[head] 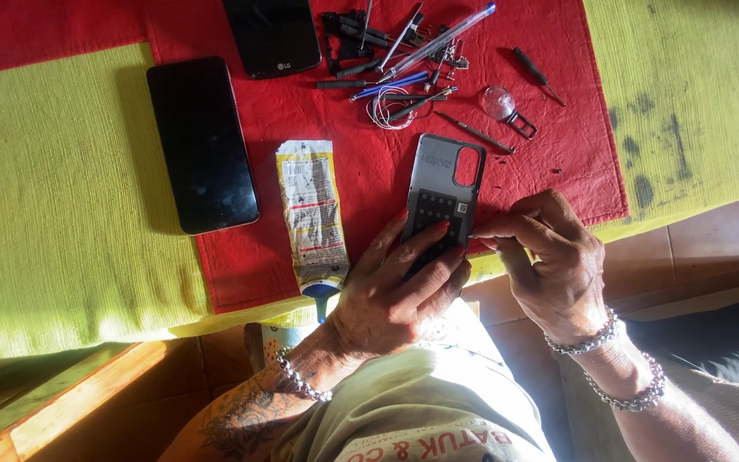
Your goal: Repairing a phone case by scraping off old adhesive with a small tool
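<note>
- Your grey phone back cover (440, 184) lies inner side up on the red cloth (369, 197), its lower end close to the cloth's near edge and the surface's near edge
- Your left hand (399, 291) rests on the cover's lower half, fingers (425, 238) spread flat across the dark patch, pinning it down
- Your right hand (549, 257) sits just beside the cover's right edge, fingers pinched together on a thin dark tool whose tip meets that edge
- A flattened yellow-and-white tube (311, 214) lies just left of the cover, its blue nozzle hanging over the near edge
- Beyond the cover's top, a clutter of pens, screwdrivers and wire (404, 68) crowds the cloth; bare red shows to its right
- A black phone (203, 144) lies well to the left, straddling the cloth's edge and the yellow-green mat (53, 214); a second dark phone (271, 36) sits at the far edge
</note>
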